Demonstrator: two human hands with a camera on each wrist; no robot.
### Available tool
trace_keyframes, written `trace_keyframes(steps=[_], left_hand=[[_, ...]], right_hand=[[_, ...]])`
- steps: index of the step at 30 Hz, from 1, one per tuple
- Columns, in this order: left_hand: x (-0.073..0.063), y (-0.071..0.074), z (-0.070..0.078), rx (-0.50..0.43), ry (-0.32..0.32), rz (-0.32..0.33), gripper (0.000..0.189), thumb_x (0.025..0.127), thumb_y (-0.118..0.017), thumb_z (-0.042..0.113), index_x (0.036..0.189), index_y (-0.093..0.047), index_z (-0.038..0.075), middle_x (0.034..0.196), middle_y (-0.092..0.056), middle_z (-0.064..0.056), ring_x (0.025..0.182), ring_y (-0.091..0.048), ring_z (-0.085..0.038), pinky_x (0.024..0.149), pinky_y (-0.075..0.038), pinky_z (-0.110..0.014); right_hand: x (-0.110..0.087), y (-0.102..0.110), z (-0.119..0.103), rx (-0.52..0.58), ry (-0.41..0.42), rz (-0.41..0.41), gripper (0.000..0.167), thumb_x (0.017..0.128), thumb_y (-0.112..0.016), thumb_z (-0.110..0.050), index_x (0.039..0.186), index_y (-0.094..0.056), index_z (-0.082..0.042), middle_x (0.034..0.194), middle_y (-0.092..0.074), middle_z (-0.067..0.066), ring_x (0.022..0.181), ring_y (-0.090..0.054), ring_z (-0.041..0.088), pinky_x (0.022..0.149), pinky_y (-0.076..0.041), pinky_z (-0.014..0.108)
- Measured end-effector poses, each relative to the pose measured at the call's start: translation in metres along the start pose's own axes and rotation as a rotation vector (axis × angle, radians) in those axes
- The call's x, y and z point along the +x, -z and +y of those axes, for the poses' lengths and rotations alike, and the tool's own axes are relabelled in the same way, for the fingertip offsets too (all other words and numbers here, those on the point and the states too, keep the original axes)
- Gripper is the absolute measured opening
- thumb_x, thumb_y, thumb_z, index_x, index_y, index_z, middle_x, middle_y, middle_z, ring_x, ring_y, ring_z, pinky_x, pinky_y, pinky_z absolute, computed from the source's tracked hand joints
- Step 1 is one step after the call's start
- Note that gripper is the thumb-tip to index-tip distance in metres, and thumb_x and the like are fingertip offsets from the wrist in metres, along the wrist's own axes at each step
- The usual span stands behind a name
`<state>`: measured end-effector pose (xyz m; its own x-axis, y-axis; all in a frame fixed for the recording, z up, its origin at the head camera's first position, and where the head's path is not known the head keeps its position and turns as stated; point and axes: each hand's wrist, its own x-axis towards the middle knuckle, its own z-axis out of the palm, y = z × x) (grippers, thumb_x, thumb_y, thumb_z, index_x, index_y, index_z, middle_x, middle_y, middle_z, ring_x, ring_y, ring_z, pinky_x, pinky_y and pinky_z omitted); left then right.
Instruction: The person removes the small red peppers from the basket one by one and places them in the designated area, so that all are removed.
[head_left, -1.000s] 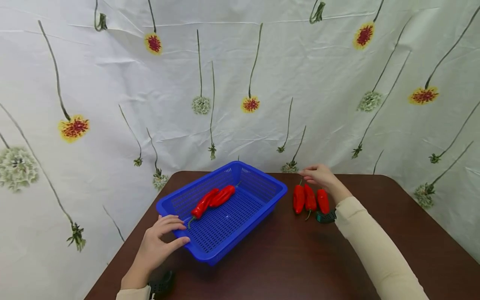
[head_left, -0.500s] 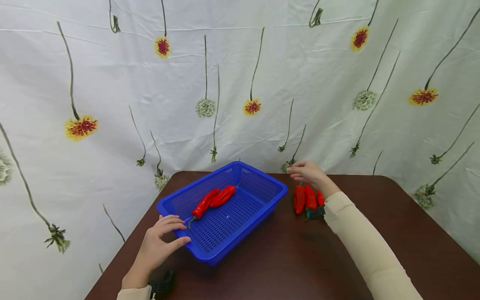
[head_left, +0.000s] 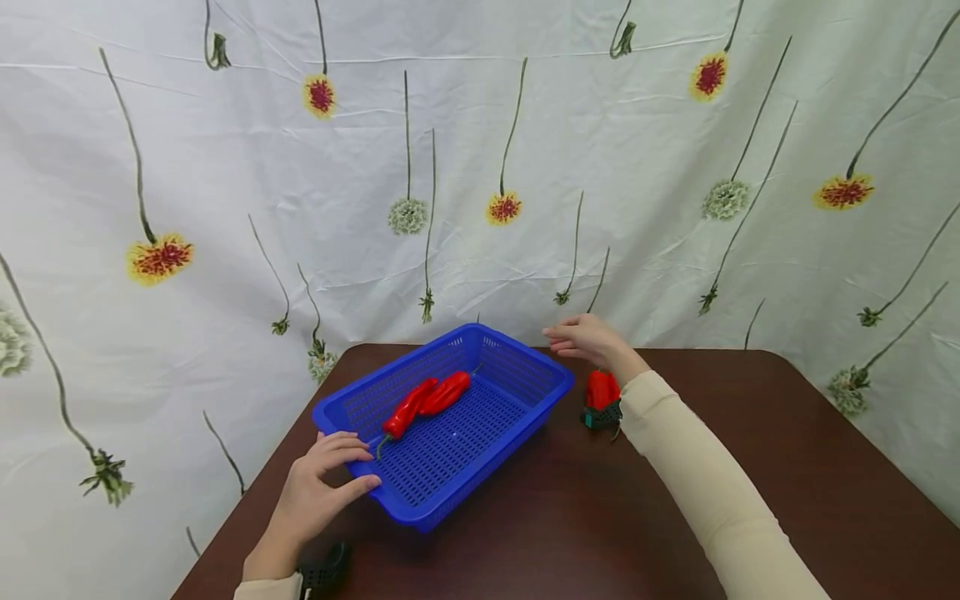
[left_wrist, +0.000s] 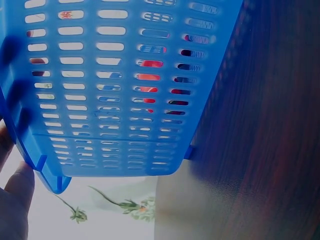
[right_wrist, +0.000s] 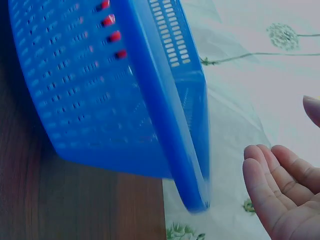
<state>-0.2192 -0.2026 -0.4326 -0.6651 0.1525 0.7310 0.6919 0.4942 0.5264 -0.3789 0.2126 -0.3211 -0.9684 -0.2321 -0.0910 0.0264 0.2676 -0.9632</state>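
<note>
A blue plastic basket [head_left: 487, 468] stands at an angle on the table, with two red peppers [head_left: 407, 408] inside it. At the near left corner my left hand [head_left: 311, 492] grips its rim, fingers on one side and thumb on the other. My right hand [head_left: 588, 342] is raised just beyond the basket's right corner, holding nothing. The right wrist view shows that hand's fingers [right_wrist: 256, 175] slightly bent, the thumb apart, close to the blue rim [right_wrist: 160, 112]. More red peppers [head_left: 597, 388] lie on the table below the right wrist, partly hidden by it.
The dark brown table [head_left: 562, 533] extends around the basket. Behind it hangs a pale cloth [head_left: 660, 142] printed with flowers, right at the table's far edge. A dark device [head_left: 602, 417] sits on the right wrist, another [head_left: 324, 568] on the left.
My right hand has moved left from over the loose peppers to beside the basket's right corner. Its arm now covers more of those peppers. The left hand and basket stay put.
</note>
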Motion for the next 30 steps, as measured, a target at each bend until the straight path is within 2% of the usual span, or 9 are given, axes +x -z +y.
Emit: trace_keyframes(steps=[10,17,24,30], left_hand=[[-0.002,0.000,0.001,0.007,0.007,0.001,0.030,0.065,-0.089,-0.002,0.091,-0.076,0.006,0.100,-0.071,-0.016,0.112,-0.053,0.008,0.105,-0.021,-0.083],[-0.002,0.000,0.002,0.004,-0.006,0.005,0.032,0.065,-0.089,-0.003,0.091,-0.076,0.010,0.100,-0.071,-0.008,0.112,-0.053,0.008,0.105,-0.021,-0.083],[-0.002,0.000,0.004,0.022,0.023,-0.012,0.028,0.067,-0.089,-0.001,0.092,-0.076,0.007,0.101,-0.071,-0.010,0.112,-0.051,0.011,0.106,-0.021,-0.083],[-0.002,0.001,0.005,0.041,0.029,-0.019,0.028,0.067,-0.089,0.000,0.091,-0.075,0.003,0.100,-0.071,-0.015,0.112,-0.050,0.012,0.105,-0.022,-0.083]], right_hand=[[0.008,-0.017,-0.008,0.027,-0.011,-0.031,0.054,0.103,-0.055,-0.021,0.145,-0.042,0.009,0.144,-0.050,0.031,0.134,-0.051,0.041,0.114,-0.045,0.044],[0.014,-0.027,-0.015,0.006,-0.033,-0.045,0.056,0.104,-0.054,-0.025,0.148,-0.039,0.007,0.144,-0.051,0.029,0.134,-0.053,0.038,0.113,-0.047,0.042],[0.022,-0.040,-0.021,-0.006,-0.031,-0.054,0.053,0.104,-0.054,-0.025,0.146,-0.043,0.005,0.144,-0.051,0.029,0.132,-0.054,0.038,0.111,-0.048,0.041],[0.031,-0.051,-0.017,-0.017,-0.044,-0.032,0.051,0.102,-0.058,-0.024,0.141,-0.048,0.007,0.138,-0.056,0.028,0.127,-0.059,0.037,0.106,-0.053,0.040]])
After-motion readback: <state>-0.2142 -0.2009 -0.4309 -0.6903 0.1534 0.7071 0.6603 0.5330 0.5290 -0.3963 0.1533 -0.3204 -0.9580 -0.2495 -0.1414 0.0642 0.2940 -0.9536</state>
